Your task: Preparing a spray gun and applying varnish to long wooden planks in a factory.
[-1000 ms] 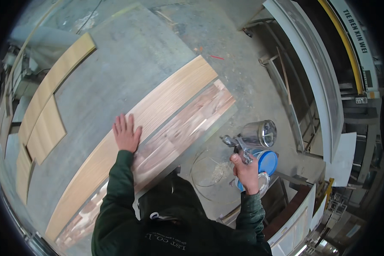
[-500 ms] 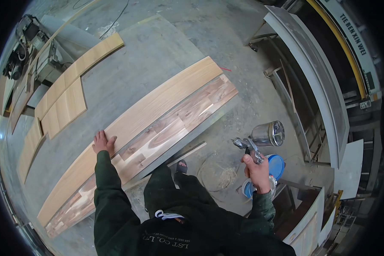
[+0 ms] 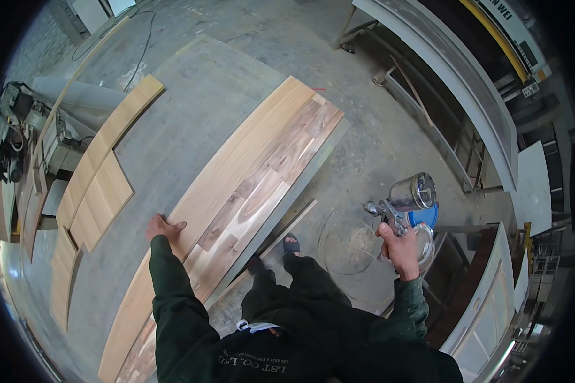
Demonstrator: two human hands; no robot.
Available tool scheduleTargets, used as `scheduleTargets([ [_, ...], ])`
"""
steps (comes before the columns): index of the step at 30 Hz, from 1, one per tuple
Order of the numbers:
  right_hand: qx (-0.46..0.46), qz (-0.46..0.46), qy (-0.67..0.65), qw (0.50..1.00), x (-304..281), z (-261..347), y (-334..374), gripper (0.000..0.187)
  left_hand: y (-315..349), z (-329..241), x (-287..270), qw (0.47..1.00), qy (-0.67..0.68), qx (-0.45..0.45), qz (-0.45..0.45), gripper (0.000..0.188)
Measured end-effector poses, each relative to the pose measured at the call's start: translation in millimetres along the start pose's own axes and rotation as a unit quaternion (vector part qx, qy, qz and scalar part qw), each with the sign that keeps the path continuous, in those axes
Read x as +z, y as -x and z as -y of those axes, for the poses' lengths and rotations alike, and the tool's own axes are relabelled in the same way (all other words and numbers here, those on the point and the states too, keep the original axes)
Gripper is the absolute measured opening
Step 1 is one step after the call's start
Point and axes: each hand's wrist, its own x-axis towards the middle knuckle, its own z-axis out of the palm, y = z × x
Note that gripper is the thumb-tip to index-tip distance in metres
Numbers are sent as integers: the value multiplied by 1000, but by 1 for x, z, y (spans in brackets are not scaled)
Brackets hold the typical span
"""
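My left hand (image 3: 165,226) lies on a long light-coloured wooden board (image 3: 236,150), thumb on top and fingers bent over its far edge. Alongside, on the near side, runs a second board of patchwork wood (image 3: 262,191) with brown and pale blocks. Both rest slantwise on a grey tabletop (image 3: 195,83). Off to the right of the table, my right hand (image 3: 402,252) is wrapped round the handle of a metal spray gun (image 3: 388,212). A shiny round cup (image 3: 410,193) is fixed to the gun. The finger on its trigger is hard to make out.
Jointed wooden panels (image 3: 99,185) lie on the table's left side, near a machine (image 3: 61,137). Behind the spray gun is a blue lid (image 3: 432,216). A hose loop (image 3: 326,252) lies on the floor. Metal-framed racks (image 3: 421,108) stand at the right.
My left fingers have gone from lying flat to bending over the light board's edge. The gap between the boards looks narrower. The view has turned, and the spray gun remains in my right hand.
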Motion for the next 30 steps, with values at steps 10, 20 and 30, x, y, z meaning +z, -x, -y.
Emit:
scheduleTargets([
  [10, -1, -3, -11, 1000, 56, 1, 54, 47, -28, 61, 38, 996, 76, 33, -36, 89],
  [20, 1, -17, -33, 999, 71, -6, 83, 49, -26, 66, 11, 994, 87, 31, -61, 94],
  [30, 2, -24, -33, 999, 73, -14, 94, 49, -13, 67, -12, 993, 84, 76, -24, 95],
])
